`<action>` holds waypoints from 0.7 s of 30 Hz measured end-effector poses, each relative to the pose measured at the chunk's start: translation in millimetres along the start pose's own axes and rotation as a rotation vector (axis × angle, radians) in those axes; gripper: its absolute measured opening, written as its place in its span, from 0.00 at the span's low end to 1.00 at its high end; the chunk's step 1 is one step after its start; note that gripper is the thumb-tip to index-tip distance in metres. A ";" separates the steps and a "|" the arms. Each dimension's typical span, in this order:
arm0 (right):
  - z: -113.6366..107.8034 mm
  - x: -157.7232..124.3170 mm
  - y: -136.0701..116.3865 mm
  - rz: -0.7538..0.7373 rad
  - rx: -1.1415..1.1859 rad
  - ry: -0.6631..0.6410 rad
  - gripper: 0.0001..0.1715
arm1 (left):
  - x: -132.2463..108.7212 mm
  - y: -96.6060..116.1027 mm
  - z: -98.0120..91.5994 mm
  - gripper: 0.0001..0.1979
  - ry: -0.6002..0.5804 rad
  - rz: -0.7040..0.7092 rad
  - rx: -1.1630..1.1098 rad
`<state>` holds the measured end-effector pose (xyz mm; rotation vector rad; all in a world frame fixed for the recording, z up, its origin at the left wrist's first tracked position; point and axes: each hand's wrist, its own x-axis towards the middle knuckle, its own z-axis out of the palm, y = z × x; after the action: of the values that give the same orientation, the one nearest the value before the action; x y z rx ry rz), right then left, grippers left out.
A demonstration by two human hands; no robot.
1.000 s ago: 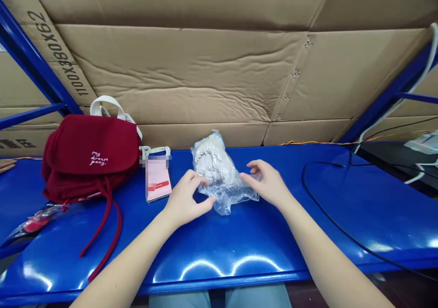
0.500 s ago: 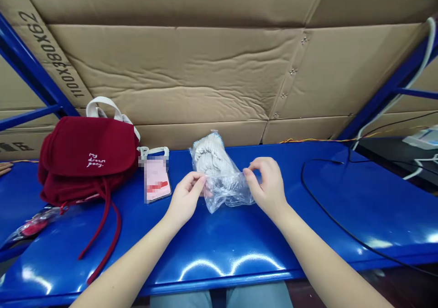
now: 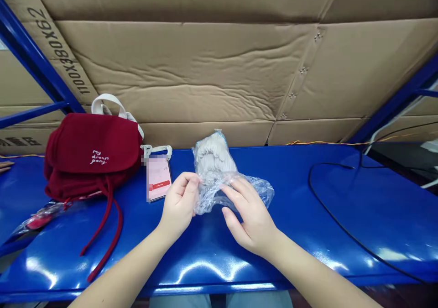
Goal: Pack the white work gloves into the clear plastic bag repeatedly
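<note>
A clear plastic bag (image 3: 232,191) lies crumpled on the blue bench, holding an off-white knitted bundle (image 3: 214,155) at its far end. My left hand (image 3: 179,203) pinches the bag's left edge with curled fingers. My right hand (image 3: 248,216) lies over the loose plastic near the bag's lower end, its fingers on top and its thumb below. The bundle stands partly upright behind both hands. Wrinkled plastic hides some of its shape.
A dark red cloth bag (image 3: 92,155) with white handles and long drawstrings sits to the left, beside a phone (image 3: 158,178) with a pink screen. A small red wrapped item (image 3: 37,222) lies at the far left. A black cable (image 3: 342,207) curves across the right side of the bench.
The loose end of the plastic now spreads farther right. My right hand has come nearer to me and turned flatter over the bag, and my left hand has closed more on its edge.
</note>
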<state>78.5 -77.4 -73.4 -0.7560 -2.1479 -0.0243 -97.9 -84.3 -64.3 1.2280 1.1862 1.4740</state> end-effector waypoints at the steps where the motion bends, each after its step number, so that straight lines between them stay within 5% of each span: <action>1: -0.2 -0.9 0.1 0.003 0.028 -0.038 0.26 | -2.7 2.6 0.9 0.17 -0.022 0.001 0.009; 5: 9.6 -2.7 1.2 -0.046 0.120 -0.167 0.30 | -12.2 8.3 6.6 0.18 -0.143 -0.036 0.000; 12: 36.4 2.0 36.2 0.227 -0.168 -0.014 0.52 | -32.9 -7.6 23.7 0.18 -0.357 -0.156 -0.101; 17: 47.8 -1.0 54.1 0.299 -0.197 -0.027 0.60 | -38.9 -13.2 24.2 0.13 -0.542 0.127 0.168; 19: 51.7 -2.0 55.4 0.299 -0.182 -0.063 0.63 | -27.5 -8.9 14.2 0.12 -0.453 0.282 0.356; 21: 54.9 -1.7 54.1 0.306 -0.177 -0.058 0.66 | -8.8 -5.3 -0.4 0.15 -0.221 0.313 0.556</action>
<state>68.5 -19.2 -123.0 -1.1951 -2.0809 -0.0324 -96.8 -91.9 -71.1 1.9738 1.3398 1.2102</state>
